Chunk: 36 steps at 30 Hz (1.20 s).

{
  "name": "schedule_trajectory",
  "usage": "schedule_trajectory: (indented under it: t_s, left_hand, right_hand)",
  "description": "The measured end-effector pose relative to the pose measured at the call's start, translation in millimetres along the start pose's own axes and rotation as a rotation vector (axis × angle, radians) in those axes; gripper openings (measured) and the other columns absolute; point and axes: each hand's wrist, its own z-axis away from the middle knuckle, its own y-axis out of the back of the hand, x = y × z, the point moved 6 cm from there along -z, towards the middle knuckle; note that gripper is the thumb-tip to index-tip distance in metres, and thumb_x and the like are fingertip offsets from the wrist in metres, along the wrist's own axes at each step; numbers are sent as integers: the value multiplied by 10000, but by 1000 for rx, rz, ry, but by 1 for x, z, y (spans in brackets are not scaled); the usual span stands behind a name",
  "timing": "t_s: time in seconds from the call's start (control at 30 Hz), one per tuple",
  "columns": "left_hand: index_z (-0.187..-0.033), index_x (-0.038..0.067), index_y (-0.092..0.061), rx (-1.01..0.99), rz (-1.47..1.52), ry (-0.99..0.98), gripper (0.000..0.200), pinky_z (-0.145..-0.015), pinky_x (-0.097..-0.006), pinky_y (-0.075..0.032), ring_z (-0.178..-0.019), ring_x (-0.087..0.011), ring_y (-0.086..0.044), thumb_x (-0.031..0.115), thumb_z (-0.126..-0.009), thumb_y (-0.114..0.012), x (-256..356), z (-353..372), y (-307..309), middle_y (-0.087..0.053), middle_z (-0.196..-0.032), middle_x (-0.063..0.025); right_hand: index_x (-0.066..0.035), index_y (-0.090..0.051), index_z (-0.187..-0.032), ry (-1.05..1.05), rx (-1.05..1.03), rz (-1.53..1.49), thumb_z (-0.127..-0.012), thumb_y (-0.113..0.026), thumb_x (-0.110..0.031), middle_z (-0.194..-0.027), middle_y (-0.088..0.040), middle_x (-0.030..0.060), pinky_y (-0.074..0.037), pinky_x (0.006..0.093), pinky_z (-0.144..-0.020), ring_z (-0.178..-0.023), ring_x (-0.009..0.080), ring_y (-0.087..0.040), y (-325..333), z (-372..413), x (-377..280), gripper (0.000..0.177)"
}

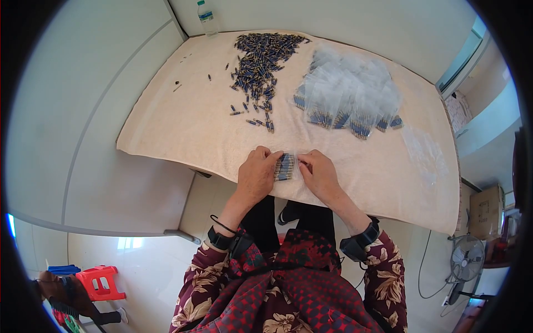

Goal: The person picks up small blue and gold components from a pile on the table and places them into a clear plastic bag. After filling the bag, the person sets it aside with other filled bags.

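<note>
A small clear plastic bag (285,168) with several dark blue and brass-coloured cylindrical pieces lined up inside is at the table's front edge. My left hand (257,173) closes on its left side, thumb and fingers by the top corner. On the other side, my right hand (320,173) pinches the bag's right edge between thumb and fingertips. Farther back lies a large heap of loose blue and brass pieces (261,61), with strays trailing toward me. Right of the heap is a pile of filled clear bags (350,91).
A cream cloth (183,127) covers the table. Flat clear bags (425,155) lie at its right side. A water bottle (206,19) stands at the back left corner. On the floor are a red stool (101,283), a fan (466,258) and a cardboard box (484,211).
</note>
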Motion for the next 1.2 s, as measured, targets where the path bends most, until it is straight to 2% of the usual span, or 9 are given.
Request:
schedule_trajectory:
  t_s: [0.1, 0.2, 0.37, 0.47, 0.9, 1.03, 1.13, 1.2]
  left_hand:
    - [-1124, 125, -627, -19, 31, 5, 351, -711, -378, -487, -922, -283, -572, 12, -803, -545, -1, -1, 0, -554, -977, -98]
    - [-1129, 128, -626, -18, 35, -1, 365, -713, -377, -485, -920, -284, -570, 2, -798, -538, 0, -1, 2, -553, -979, -100]
    - [-1140, 141, -628, -34, 50, -3, 396, -715, -372, -482, -913, -284, -566, -13, -787, -534, 1, -1, 2, -550, -982, -100]
    - [-1142, 150, -631, -43, 37, -12, 404, -705, -369, -481, -902, -282, -566, -13, -784, -540, 0, -1, 2, -547, -973, -100]
    - [-1128, 162, -640, 3, -26, -49, 411, -668, -369, -480, -860, -284, -567, -22, -768, -562, 6, 1, 2, -537, -930, -99]
    - [-1128, 149, -638, -9, -34, -44, 405, -668, -368, -481, -862, -283, -567, -22, -769, -559, 5, 1, 0, -540, -933, -100]
    - [-1124, 130, -637, -6, 21, -46, 391, -681, -368, -477, -862, -283, -566, -17, -769, -560, 3, -2, 4, -552, -943, -106]
    - [-1121, 121, -636, -5, 53, -41, 385, -688, -369, -475, -861, -283, -566, -15, -769, -560, 2, -4, 4, -558, -947, -108]
  right_hand:
    - [7, -664, -1006, 26, 5, 43, -825, -605, -22, -810, -586, 137, -461, 320, -621, -673, 243, -589, 1, -2, -1, 193]
    - [-7, -670, -1006, -12, -5, -82, -826, -599, -33, -808, -583, 133, -458, 332, -633, -692, 256, -587, 2, -2, 4, 195]
    - [-12, -671, -1013, 13, -4, -73, -828, -593, -39, -814, -586, 136, -459, 341, -650, -710, 272, -587, 2, -1, 3, 202]
    - [-33, -676, -982, -51, -46, -13, -831, -588, -81, -847, -583, 136, -462, 403, -698, -803, 324, -582, -2, -2, 2, 181]
    - [-29, -689, -942, -42, -19, -73, -830, -568, -68, -852, -586, 135, -469, 400, -700, -814, 320, -595, 2, 3, -2, 169]
    - [-23, -687, -942, -39, -51, -29, -833, -579, -95, -838, -584, 144, -472, 396, -701, -805, 315, -595, 3, -1, -6, 169]
    - [-33, -692, -934, -146, -121, -103, -819, -622, -147, -857, -581, 130, -478, 382, -707, -801, 304, -596, 5, -3, -4, 176]
    - [-23, -690, -925, -113, -54, -58, -802, -646, -144, -849, -578, 125, -474, 359, -679, -762, 275, -590, 9, 3, -7, 178]
